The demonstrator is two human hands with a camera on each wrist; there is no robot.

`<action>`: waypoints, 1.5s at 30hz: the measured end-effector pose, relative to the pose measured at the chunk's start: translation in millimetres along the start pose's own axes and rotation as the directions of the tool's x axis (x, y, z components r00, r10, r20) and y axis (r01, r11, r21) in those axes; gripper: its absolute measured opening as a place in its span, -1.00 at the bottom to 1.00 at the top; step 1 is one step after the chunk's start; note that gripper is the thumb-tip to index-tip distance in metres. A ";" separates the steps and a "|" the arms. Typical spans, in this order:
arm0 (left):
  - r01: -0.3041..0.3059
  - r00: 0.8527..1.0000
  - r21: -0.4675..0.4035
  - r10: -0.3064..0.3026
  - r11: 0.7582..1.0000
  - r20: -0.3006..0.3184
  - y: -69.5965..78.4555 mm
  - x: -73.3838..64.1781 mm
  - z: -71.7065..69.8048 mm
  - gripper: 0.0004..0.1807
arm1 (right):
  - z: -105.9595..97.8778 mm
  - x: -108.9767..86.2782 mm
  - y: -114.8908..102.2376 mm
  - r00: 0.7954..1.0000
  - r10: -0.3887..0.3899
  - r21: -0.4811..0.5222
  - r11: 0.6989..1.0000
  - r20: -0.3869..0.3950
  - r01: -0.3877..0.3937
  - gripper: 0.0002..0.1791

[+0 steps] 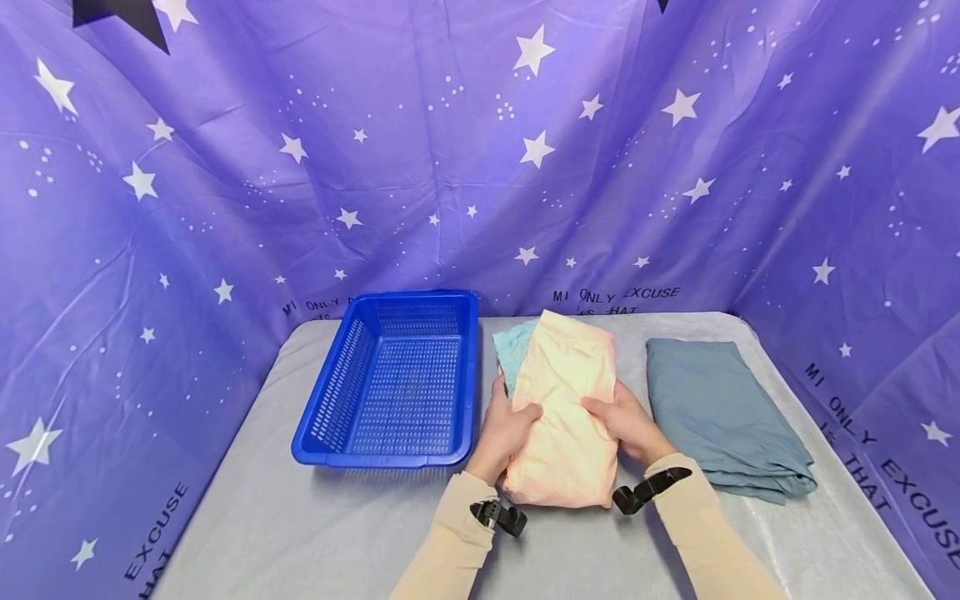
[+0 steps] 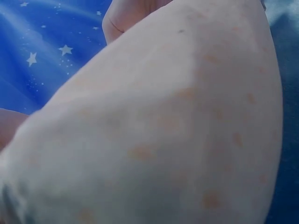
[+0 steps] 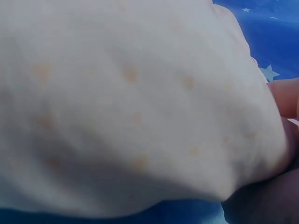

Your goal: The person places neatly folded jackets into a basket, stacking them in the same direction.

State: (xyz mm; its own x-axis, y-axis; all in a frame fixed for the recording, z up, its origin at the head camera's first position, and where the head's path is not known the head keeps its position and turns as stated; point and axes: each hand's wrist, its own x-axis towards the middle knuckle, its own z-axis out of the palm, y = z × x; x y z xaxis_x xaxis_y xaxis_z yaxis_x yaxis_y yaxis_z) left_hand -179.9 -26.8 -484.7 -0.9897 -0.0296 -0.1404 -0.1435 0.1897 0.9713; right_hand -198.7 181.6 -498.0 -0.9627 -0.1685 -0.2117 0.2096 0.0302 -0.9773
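Both hands hold a folded pale peach garment (image 1: 566,450), one at each side edge, in the head view. My left hand (image 1: 507,429) grips its left edge with the thumb on top; my right hand (image 1: 632,423) grips the right edge the same way. Behind its upper left corner shows a light blue patterned cloth (image 1: 513,348), mostly hidden. Close up, the garment's pale fabric (image 2: 168,116) with small orange spots fills most of the left wrist view. The right wrist view shows the same spotted fabric (image 3: 131,102), with fingers (image 3: 286,95) at its right edge.
An open blue plastic basket (image 1: 468,375) with perforated sides stands on the left of the grey-covered table (image 1: 262,517). At the right lies a folded grey-blue cloth (image 1: 720,408). Purple star-patterned curtains (image 1: 450,167) enclose the table at the back and sides.
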 end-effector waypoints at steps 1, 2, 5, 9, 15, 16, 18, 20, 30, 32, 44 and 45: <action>-0.002 1.000 -0.003 0.002 1.000 0.001 2.2 -0.8 -0.2 0.06 | -0.2 -0.1 -1.5 1.000 -0.002 0.007 1.000 0.000 0.002 -0.38; -0.008 1.000 -0.006 0.008 1.000 0.002 4.1 -1.2 -0.3 0.06 | -0.1 -0.2 -2.9 1.000 -0.007 0.014 1.000 -0.002 0.007 -0.39; -0.021 1.000 -0.016 0.021 1.000 0.007 9.8 -2.7 -1.3 0.05 | -0.2 -0.6 -7.0 1.000 -0.027 0.019 0.999 0.000 0.026 -0.39; -0.039 0.999 -0.029 0.039 0.999 0.016 14.9 -3.2 -3.1 0.03 | 0.4 -1.6 -12.9 0.999 -0.047 0.031 0.998 -0.001 0.047 -0.37; -0.069 0.997 -0.060 0.071 0.996 0.030 19.0 -4.6 -6.2 0.03 | 2.3 -4.3 -19.6 0.999 -0.049 0.027 0.998 -0.013 0.050 -0.32; -0.072 0.997 -0.064 0.074 0.995 0.032 19.5 -5.0 -6.6 0.04 | 2.9 -4.8 -20.7 0.999 -0.046 0.023 0.999 -0.017 0.047 -0.31; -0.071 0.996 -0.079 0.074 0.994 0.040 20.4 -5.4 -7.6 0.04 | 4.2 -6.0 -22.9 0.999 -0.041 0.016 0.999 -0.027 0.041 -0.32; -0.071 0.996 -0.092 0.076 0.993 0.043 22.7 -5.8 -9.1 0.04 | 5.2 -6.5 -25.1 0.999 -0.042 0.008 0.999 -0.028 0.042 -0.32; -0.105 0.993 -0.066 0.108 0.992 0.045 40.2 -3.5 -23.4 0.03 | 11.7 -3.5 -43.9 0.995 -0.099 0.032 0.995 0.003 0.098 -0.36; -0.119 0.991 -0.070 0.122 0.990 0.056 43.9 -2.8 -27.3 0.04 | 13.5 -3.4 -47.8 0.993 -0.117 0.036 0.993 0.011 0.116 -0.36; -0.115 0.981 -0.124 0.133 0.986 0.142 63.0 -3.0 -55.8 0.02 | 28.2 -2.8 -69.1 0.984 -0.166 0.061 0.985 0.059 0.163 -0.42; -0.106 0.981 -0.122 0.123 0.987 0.148 64.4 -3.3 -58.0 0.02 | 29.4 -2.5 -70.4 0.984 -0.168 0.067 0.984 0.065 0.164 -0.42</action>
State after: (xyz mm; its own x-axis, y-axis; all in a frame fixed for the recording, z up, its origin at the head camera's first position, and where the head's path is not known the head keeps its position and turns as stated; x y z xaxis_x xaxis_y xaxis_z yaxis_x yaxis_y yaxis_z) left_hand -185.8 -71.5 -410.6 -0.9892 0.1393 -0.0464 -0.0369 0.0703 0.9968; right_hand -206.0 150.9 -428.5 -0.9710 -0.2351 -0.0434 0.0599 -0.0634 -0.9962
